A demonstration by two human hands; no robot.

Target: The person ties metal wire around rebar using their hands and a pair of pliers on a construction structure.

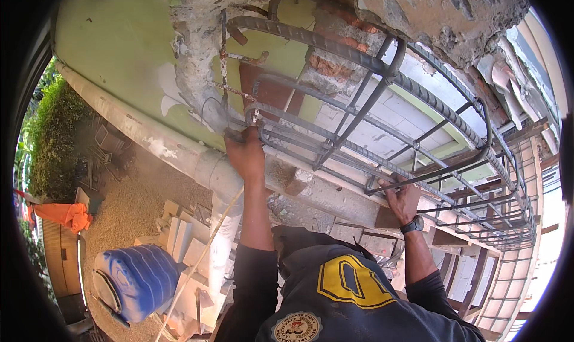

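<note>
Gripping the steel cage [391, 78], the left hand [246, 155] risks pinched fingers should its hold slip; the right hand [403, 202] touches bars [441, 110], finger closure unclear.

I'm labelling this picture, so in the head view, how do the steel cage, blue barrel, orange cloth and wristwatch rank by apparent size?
Largest to smallest:
1. Steel cage
2. Blue barrel
3. Orange cloth
4. Wristwatch

Distances differ, so true sizes are unsure.
</note>
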